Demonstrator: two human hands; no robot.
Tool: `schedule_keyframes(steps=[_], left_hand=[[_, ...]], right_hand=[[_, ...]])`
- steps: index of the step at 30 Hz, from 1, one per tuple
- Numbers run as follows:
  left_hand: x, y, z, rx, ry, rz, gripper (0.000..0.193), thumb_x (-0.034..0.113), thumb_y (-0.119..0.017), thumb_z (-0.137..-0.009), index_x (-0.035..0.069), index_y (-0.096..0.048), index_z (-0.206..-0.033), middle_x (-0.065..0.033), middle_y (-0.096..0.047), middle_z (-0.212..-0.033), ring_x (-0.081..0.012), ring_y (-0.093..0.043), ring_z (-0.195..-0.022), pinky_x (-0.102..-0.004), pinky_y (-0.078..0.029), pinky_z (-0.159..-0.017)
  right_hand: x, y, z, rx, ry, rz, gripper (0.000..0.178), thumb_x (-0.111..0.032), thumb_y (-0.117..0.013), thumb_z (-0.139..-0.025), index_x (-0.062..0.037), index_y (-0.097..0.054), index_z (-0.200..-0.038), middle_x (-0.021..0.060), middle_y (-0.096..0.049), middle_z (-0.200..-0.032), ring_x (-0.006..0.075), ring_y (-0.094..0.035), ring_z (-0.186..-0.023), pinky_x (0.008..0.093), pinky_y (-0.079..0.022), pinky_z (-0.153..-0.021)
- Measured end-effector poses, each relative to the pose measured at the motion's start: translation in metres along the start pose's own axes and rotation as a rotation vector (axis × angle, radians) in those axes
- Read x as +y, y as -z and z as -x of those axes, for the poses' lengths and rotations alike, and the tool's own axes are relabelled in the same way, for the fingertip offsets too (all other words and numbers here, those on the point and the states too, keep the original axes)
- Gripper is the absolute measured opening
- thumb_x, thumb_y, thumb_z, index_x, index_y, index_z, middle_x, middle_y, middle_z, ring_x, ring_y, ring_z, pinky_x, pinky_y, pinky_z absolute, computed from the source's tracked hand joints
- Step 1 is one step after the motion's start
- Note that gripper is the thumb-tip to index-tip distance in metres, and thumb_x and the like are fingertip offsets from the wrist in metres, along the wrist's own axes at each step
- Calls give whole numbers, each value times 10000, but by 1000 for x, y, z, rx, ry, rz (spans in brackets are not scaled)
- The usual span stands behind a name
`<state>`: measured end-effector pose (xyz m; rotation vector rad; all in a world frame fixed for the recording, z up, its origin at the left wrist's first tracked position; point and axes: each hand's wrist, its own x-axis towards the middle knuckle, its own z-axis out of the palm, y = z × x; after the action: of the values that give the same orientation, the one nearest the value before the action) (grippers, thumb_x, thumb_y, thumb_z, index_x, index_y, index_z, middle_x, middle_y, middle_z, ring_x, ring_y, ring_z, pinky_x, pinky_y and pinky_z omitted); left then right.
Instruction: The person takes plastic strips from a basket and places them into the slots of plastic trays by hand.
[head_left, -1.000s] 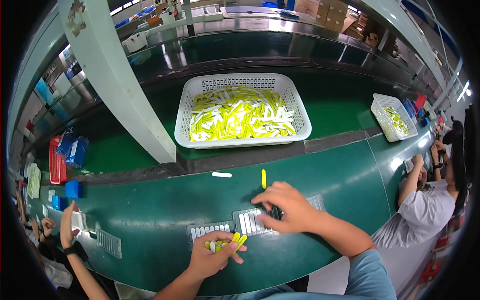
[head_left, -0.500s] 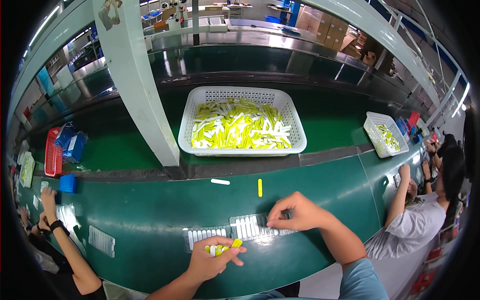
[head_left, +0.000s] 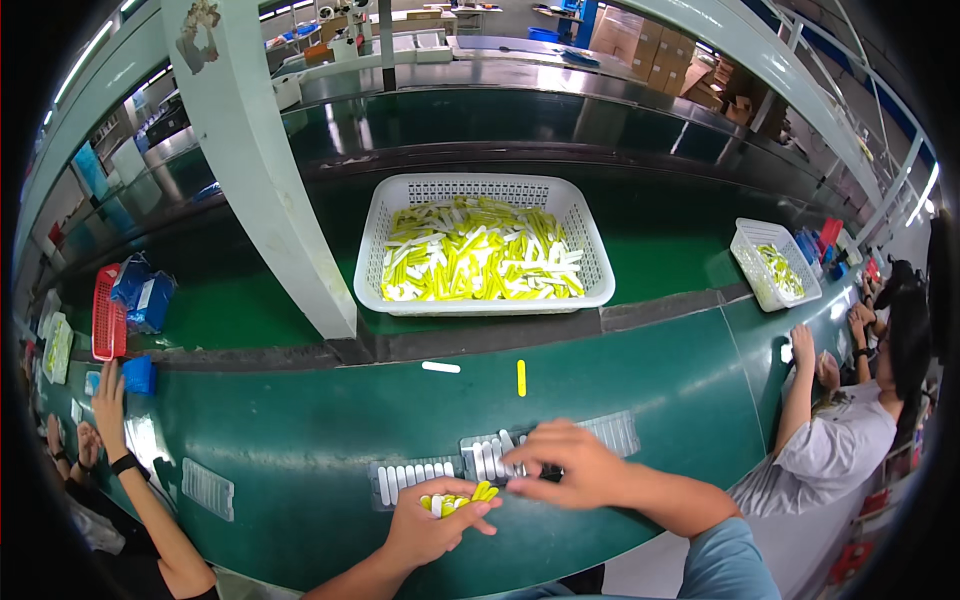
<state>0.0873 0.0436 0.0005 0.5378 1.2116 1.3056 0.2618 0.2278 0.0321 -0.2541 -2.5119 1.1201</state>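
the left hand (head_left: 432,527) was curled around a bunch of yellow and white sticks (head_left: 458,501), its grip pressed together on them, just in front of the left clear tray (head_left: 376,492), where white sticks (head_left: 415,478) lay in a row. the right hand (head_left: 572,466) was at the middle clear tray (head_left: 466,450), which also held white sticks; whether its grip was pinching anything could not be told. the right clear tray (head_left: 612,433) lay partly behind that hand. farther up the green worktop (head_left: 330,420), a loose white stick (head_left: 441,368) and a loose yellow stick (head_left: 521,378) lay well apart. beyond them stood a white basket (head_left: 483,307), heaped with more sticks.
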Motion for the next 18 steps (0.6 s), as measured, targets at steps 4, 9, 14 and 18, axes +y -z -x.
schedule_keyframes(steps=[4,9,14,18], left_hand=[[-2,-6,0,-68,29,-70,180,77,-715,-955,-37,-638,-1071,-188,-762,-1048,-191,-768,-774,-201,-403,-415],[0,-5,-1,-32,22,0,151,86,-704,-964,-35,-644,-1033,-185,-766,-1036,-184,-768,-773,-202,-408,-414],[-1,-7,-2,-34,45,-58,149,81,-699,-966,-38,-637,-1031,-186,-766,-1037,-182,-767,-769,-203,-400,-405],[-2,-8,-3,-49,40,-88,148,80,-702,-963,-34,-636,-1031,-187,-766,-1036,-181,-766,-765,-202,-402,-406]], right_hand=[[-13,-14,3,-15,-30,-174,119,-171,-807,-841,-86,-769,-914,-1,-601,-654,179,-577,-617,338,-469,-648],[9,20,11,160,-314,-344,108,-39,-791,-843,-63,-795,-948,50,-724,-761,115,-573,-585,276,-443,-532],[31,52,5,-137,-128,-236,118,-66,-808,-812,-60,-789,-928,69,-719,-751,160,-597,-592,309,-479,-553],[39,44,-6,-212,-180,-102,148,-109,-789,-816,-60,-756,-951,66,-705,-795,201,-624,-643,345,-501,-608]])
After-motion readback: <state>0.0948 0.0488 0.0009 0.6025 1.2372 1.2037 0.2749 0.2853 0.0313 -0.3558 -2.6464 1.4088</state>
